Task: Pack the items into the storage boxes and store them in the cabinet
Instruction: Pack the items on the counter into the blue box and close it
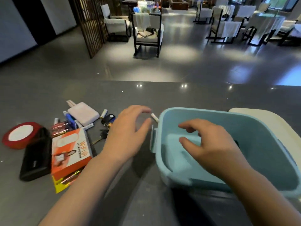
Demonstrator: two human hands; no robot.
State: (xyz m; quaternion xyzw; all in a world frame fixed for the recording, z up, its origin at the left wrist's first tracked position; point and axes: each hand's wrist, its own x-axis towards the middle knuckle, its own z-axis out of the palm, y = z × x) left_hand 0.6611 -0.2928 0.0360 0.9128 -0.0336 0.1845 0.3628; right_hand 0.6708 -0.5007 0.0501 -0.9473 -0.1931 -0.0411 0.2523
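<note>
Blue box [268, 128] sits on the grey surface [162, 95], right of centre, a white lid [267, 118] just behind it. Right hand [211, 144] hovers inside the box, fingers loosely spread, holding nothing. Left hand [128, 136] is beside the box's left wall; a small white battery [154, 117] lies at its fingertips (grip unclear, blurred). Orange carton [70, 152], black case [36, 159], red tape roll [21, 135], white adapter [83, 115] and keys [107, 121] lie at left.

The one camera is sitting on my head, looking forward and down at the grey desk [162, 95], close over my hands. Its wide angle is also taking in the floor [179, 66] and chairs [147, 31] beyond.
</note>
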